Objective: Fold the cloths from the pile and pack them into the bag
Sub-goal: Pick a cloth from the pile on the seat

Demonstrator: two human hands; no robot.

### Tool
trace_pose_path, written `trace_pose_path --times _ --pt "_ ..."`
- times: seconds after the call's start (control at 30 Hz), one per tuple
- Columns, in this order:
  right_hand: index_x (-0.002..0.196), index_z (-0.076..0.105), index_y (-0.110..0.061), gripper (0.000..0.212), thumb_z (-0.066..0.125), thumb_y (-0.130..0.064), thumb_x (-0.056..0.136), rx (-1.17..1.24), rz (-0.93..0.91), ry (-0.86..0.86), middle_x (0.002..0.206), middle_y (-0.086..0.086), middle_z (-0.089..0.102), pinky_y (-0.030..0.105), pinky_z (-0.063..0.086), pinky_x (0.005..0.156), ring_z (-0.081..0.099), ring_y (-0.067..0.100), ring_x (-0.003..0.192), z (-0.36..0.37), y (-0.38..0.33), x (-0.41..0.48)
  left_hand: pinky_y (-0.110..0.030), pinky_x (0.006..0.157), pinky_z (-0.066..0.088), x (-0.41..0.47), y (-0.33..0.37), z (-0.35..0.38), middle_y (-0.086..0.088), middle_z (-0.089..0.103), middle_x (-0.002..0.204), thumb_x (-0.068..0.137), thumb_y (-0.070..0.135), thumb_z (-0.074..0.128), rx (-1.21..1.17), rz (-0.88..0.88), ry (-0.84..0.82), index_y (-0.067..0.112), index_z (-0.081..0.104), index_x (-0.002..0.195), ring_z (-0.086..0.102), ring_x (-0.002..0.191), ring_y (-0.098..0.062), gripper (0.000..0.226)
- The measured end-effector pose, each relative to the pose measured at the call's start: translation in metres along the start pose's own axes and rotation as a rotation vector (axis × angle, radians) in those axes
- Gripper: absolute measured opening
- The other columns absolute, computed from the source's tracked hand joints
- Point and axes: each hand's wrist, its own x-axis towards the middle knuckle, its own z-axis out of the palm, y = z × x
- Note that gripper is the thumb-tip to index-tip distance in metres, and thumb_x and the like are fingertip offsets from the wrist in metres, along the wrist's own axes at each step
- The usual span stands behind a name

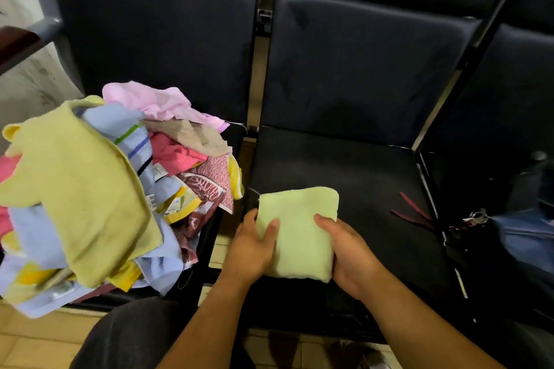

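Note:
A folded pale green cloth (298,228) lies on the middle dark seat (344,165). My left hand (254,244) grips its left edge with the thumb on top. Along the right edge my right hand (349,252) holds it the same way, thumb over the cloth. The pile of cloths (99,189) covers the left seat: a large yellow one on top, with pink, light blue, beige and patterned ones around it. A dark bag (521,237) with a blue part sits at the right edge, blurred.
Dark padded seat backs (359,54) stand behind the row of chairs. Metal frame bars (257,75) divide the seats. Red straps (413,210) lie on the middle seat near the bag. My knees and tiled floor (36,338) show at the bottom.

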Motion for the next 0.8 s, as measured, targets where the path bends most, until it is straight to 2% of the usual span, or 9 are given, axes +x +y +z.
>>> trace_pose_path --times 0.07,0.13,0.23,0.3,0.4,0.53,0.57,0.7,0.8 --pt "0.127 0.064 -0.017 0.029 0.058 -0.029 0.101 0.039 -0.014 -0.007 0.114 0.008 0.077 0.052 0.054 0.1 0.074 0.029 0.105 -0.016 -0.017 -0.024 -0.037 0.109 0.039 -0.009 0.016 0.012 -0.001 0.053 0.149 0.1 0.065 0.041 -0.042 -0.091 -0.079 0.03 0.035 0.156 0.052 0.135 -0.025 0.066" --pt "0.129 0.063 -0.016 0.034 0.061 -0.032 0.098 0.085 -0.006 0.004 0.114 0.01 0.076 0.052 0.054 0.1 0.074 0.032 0.104 -0.032 -0.031 -0.041 -0.037 0.108 0.04 -0.022 0.034 0.02 0.001 0.058 0.145 0.101 0.069 0.033 -0.118 -0.156 -0.15 0.033 0.044 0.15 0.056 0.13 -0.021 0.062" --pt "0.129 0.064 -0.017 0.037 0.062 -0.034 0.096 0.148 -0.028 0.01 0.116 0.011 0.076 0.054 0.054 0.098 0.074 0.034 0.105 -0.07 -0.052 -0.072 -0.043 0.106 0.05 -0.046 0.072 0.039 -0.006 0.075 0.12 0.1 0.068 0.041 -0.568 -0.329 -0.298 0.023 0.071 0.125 0.072 0.11 -0.024 0.059" --pt "0.126 0.067 -0.015 0.034 0.059 -0.032 0.097 0.186 -0.061 0.021 0.115 0.012 0.076 0.057 0.053 0.1 0.073 0.034 0.106 -0.095 -0.064 -0.089 -0.05 0.107 0.05 -0.056 0.09 0.056 -0.01 0.075 0.12 0.099 0.061 0.05 -0.753 -0.367 -0.364 0.02 0.071 0.125 0.073 0.11 -0.03 0.053" --pt "0.123 0.068 -0.012 0.033 0.06 -0.03 0.096 0.221 -0.108 0.105 0.113 0.014 0.076 0.057 0.053 0.099 0.073 0.037 0.105 -0.149 -0.08 -0.112 -0.051 0.101 0.054 -0.071 0.129 0.095 -0.004 0.074 0.122 0.092 0.057 0.064 -0.712 -0.242 -0.326 0.03 0.064 0.134 0.073 0.11 -0.028 0.05" --pt "0.119 0.068 -0.01 0.029 0.063 -0.026 0.095 0.247 -0.157 0.232 0.106 0.016 0.077 0.055 0.056 0.094 0.073 0.039 0.102 -0.228 -0.094 -0.13 -0.023 0.073 0.057 -0.097 0.187 0.156 0.012 0.069 0.11 0.1 0.038 0.063 -0.473 0.071 -0.21 0.04 0.056 0.134 0.07 0.096 -0.007 0.035" --pt "0.116 0.068 -0.01 0.027 0.064 -0.024 0.094 0.245 -0.171 0.274 0.102 0.016 0.078 0.055 0.057 0.093 0.073 0.039 0.1 -0.249 -0.096 -0.133 -0.02 0.072 0.057 -0.102 0.2 0.172 0.012 0.068 0.109 0.101 0.034 0.063 -0.435 0.122 -0.205 0.042 0.054 0.136 0.071 0.094 -0.006 0.037" --pt "0.117 0.067 -0.012 0.025 0.063 -0.023 0.095 0.178 -0.187 0.384 0.101 0.014 0.078 0.051 0.059 0.088 0.073 0.036 0.098 -0.33 -0.1 -0.136 -0.03 0.087 0.06 -0.111 0.226 0.241 0.009 0.071 0.121 0.101 0.028 0.064 -0.332 0.261 -0.238 0.055 0.049 0.138 0.072 0.099 -0.005 0.048" --pt "0.118 0.07 -0.011 0.033 0.069 -0.032 0.092 0.123 -0.162 0.424 0.103 0.015 0.078 0.053 0.058 0.093 0.074 0.037 0.098 -0.399 -0.102 -0.132 -0.037 0.098 0.057 -0.118 0.243 0.302 0.013 0.066 0.131 0.102 0.025 0.062 -0.287 0.308 -0.294 0.067 0.044 0.136 0.069 0.11 -0.006 0.056"
